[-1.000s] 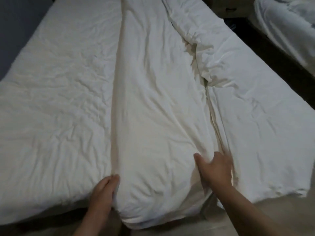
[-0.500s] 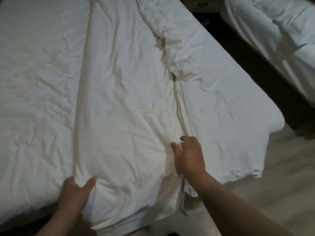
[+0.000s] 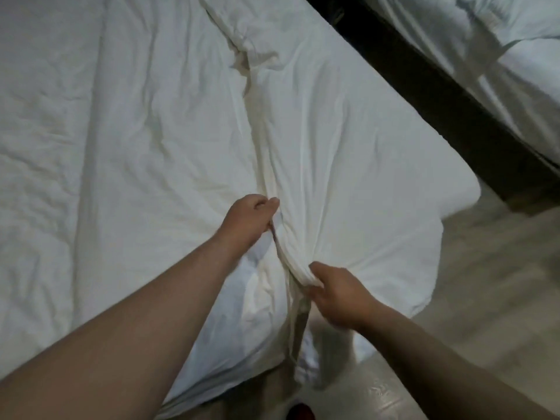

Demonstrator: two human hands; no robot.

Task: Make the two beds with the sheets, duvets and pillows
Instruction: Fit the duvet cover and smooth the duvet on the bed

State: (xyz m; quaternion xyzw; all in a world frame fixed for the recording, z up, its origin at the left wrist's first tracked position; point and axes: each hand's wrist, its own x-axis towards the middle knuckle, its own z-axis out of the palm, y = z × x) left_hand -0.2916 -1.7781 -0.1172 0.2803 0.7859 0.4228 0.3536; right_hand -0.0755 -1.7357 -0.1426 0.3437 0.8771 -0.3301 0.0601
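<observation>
A white duvet [image 3: 145,153] covers the near bed, creased, with a long fold running up its middle toward the top. At the foot end, my left hand [image 3: 248,218] grips the fold's edge, fingers curled into the cloth. My right hand [image 3: 339,291] pinches a bunched strip of the same white fabric just below and to the right. The duvet's right part [image 3: 357,165] lies over the bed's corner and hangs toward the floor. A second bed with white bedding [image 3: 497,47] stands at the top right.
A dark gap and dark bed frame [image 3: 448,110] separate the two beds. Pale wooden floor [image 3: 485,313] lies to the right and below. A small red object [image 3: 300,412] shows at the bottom edge.
My left hand left the duvet's left fold and crossed to the middle fold. My right hand slid down to the foot end and took hold of the bunched cloth. The view shifted right.
</observation>
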